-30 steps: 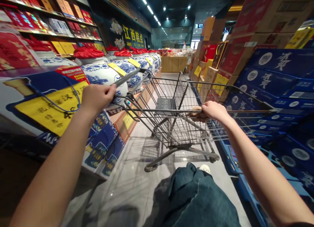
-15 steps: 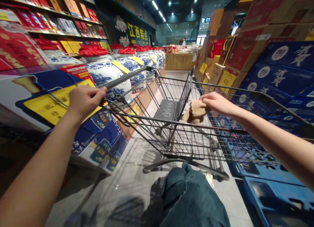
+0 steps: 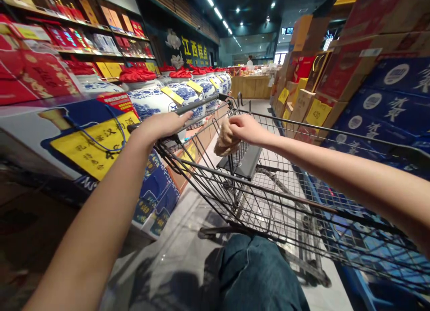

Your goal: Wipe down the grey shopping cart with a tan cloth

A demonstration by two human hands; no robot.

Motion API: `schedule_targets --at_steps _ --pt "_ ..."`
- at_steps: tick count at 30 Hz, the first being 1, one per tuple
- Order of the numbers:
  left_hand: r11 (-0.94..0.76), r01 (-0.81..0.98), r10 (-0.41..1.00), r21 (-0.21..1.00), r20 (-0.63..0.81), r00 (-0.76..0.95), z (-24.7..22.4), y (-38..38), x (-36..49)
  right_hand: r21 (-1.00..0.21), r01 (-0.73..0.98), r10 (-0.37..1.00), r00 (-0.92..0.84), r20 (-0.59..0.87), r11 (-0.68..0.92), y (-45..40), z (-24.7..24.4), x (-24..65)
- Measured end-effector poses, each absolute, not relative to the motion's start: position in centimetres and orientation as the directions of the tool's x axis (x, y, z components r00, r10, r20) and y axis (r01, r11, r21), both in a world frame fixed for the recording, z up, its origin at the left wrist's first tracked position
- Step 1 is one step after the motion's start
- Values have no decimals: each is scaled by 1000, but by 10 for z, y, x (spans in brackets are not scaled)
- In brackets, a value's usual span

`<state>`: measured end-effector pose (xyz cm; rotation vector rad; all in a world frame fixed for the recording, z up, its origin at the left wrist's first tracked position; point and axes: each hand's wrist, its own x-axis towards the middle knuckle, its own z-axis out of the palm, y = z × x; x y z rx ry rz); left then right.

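Observation:
A black wire shopping cart stands across the aisle before me, its basket stretching to the right. On its handle bar lies my left hand, closed over the grip with the thumb along the top; the fingers beneath are hidden. My right hand pinches a crumpled tan cloth by the upper wires behind the handle. Below the cloth is the dark child-seat panel, partly covered by wires and cloth.
Blue-and-white jars with red cloth tops line the left, beside a gift box with a yellow sign. Stacked blue cartons stand close on the right. Farther off are a wooden counter and a person in white.
My right hand has carried the cloth leftward, from the basket's middle towards the handle. The cart has shifted and turned a little, and my left hand sits farther right over the bar.

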<state>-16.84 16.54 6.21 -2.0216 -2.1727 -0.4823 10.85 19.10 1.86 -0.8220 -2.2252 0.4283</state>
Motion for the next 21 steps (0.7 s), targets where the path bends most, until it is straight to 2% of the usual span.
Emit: schedule_targets --at_steps 4,7,9,11,13,15,17,21 --pt "-20 920 983 392 173 -52 69 183 -160 -433 414 596 -625 504 801 200 4 69" --pt "-7 910 991 415 124 -49 68 180 -150 -387 385 538 -703 464 838 200 -17 50" --pt "-31 934 996 356 90 -2 65 174 -146 -368 357 503 -725 470 859 204 -25 45" --pt "-77 960 996 268 72 60 64 168 -144 -361 336 489 -679 547 870 215 -22 46" --pt "-106 982 992 157 79 95 65 161 -142 -373 314 487 -534 691 873 234 -10 45" --pt "-99 994 992 42 84 95 67 154 -139 -396 277 473 -316 822 875 254 2 41" --pt "-90 995 991 -50 92 94 68 149 -134 -385 234 436 -234 869 893 266 2 31" --pt "-65 977 985 -201 141 95 66 142 -128 -286 150 320 -554 768 946 254 -38 15"
